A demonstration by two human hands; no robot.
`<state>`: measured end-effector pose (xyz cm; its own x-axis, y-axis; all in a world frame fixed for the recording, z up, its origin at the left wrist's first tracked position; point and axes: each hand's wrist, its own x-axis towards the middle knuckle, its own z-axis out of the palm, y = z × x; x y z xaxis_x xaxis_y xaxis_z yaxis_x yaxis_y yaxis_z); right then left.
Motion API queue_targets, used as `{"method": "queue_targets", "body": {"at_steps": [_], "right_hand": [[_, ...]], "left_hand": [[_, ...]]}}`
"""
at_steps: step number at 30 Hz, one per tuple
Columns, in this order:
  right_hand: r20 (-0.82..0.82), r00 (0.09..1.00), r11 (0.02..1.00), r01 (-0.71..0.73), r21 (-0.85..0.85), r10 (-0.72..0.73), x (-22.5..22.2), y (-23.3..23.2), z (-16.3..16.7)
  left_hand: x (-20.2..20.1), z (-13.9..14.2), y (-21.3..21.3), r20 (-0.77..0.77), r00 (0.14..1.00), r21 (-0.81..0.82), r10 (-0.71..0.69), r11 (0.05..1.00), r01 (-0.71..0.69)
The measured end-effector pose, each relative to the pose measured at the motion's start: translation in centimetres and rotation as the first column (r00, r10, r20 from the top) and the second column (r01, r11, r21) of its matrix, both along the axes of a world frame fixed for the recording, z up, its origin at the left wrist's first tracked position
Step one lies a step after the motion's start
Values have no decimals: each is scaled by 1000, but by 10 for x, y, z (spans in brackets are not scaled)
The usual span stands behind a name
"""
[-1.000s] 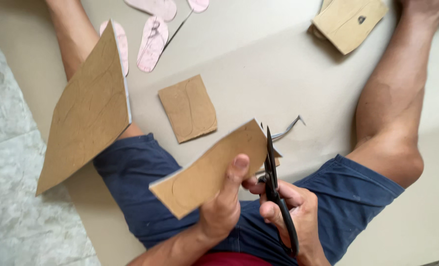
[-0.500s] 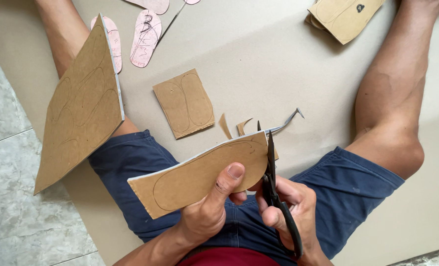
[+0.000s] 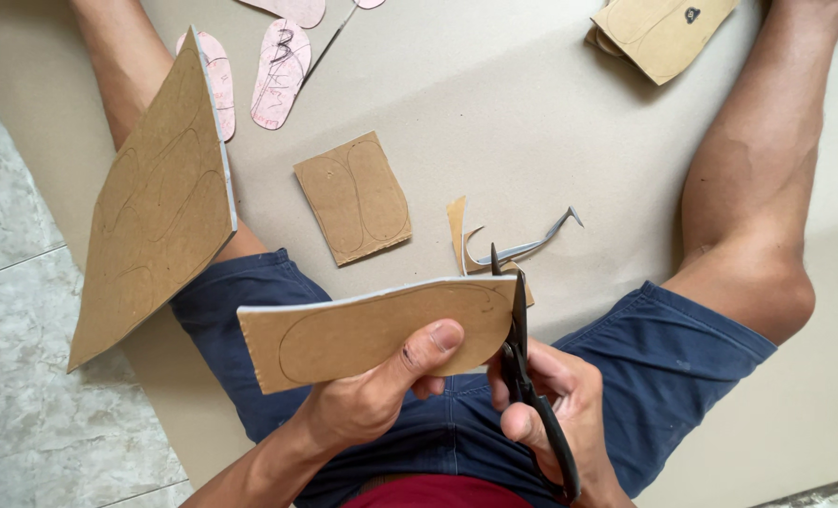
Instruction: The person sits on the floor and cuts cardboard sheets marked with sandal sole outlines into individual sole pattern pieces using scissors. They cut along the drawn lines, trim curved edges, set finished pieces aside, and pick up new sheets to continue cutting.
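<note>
Seated on the floor with legs spread, we hold a brown board [image 3: 372,331] level above our lap, the left hand [image 3: 372,400] closed on its lower edge with the thumb pressed flat on its face. A sole shape is drawn on the board in pencil. Our right hand [image 3: 555,404] is wrapped around the handles of black scissors [image 3: 522,362], whose blades point away from us and bite into the board's right end, along the rounded tip of the outline.

Just beyond the blades, curled offcuts [image 3: 503,245] lie on the tan sheet [image 3: 532,113] that covers the floor between our legs. A smaller brown piece [image 3: 353,198], marked with two sole outlines, lies flat on the sheet, near the offcuts and to their left. A large brown panel [image 3: 155,207], also marked with outlines, leans tilted against our left thigh, its white edge facing us. Past it, at the top of the view, pink sole templates [image 3: 279,71] rest on the sheet, well apart from the board in our hands. A stack of brown pieces [image 3: 659,33] sits at the top right, beside our right shin. Blue shorts [image 3: 682,357] cover both thighs, and grey floor tiles [image 3: 23,404] show at the left, beyond the sheet's edge.
</note>
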<state>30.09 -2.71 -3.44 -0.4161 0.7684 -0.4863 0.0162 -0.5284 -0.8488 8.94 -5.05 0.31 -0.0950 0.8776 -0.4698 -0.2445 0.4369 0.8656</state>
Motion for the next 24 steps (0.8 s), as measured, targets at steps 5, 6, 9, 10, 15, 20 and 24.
{"method": "queue_targets", "body": {"at_steps": [5,6,9,10,15,20,24], "right_hand": [[-32,999,995,-13,97,16,-1,1,0],[-17,1000,997,-18,79,19,0,1,0],[-11,999,999,-37,11,37,2,0,1],[-14,999,999,-41,-10,41,2,0,1],[-4,998,996,-56,65,56,3,2,0],[-35,998,998,-56,7,56,5,1,-1],[-58,997,996,-62,-61,59,12,-3,-2]], "left_hand": [[-8,6,6,23,997,-3,-76,997,76],[-10,5,8,-9,997,-2,-75,997,75],[-18,5,13,-39,995,-57,-91,994,89],[-21,6,14,-33,993,-43,-117,992,115],[-27,9,20,-30,974,-17,-224,975,223],[-41,9,30,-41,958,-90,-283,956,279],[-51,10,34,-74,949,-131,-306,947,295]]}}
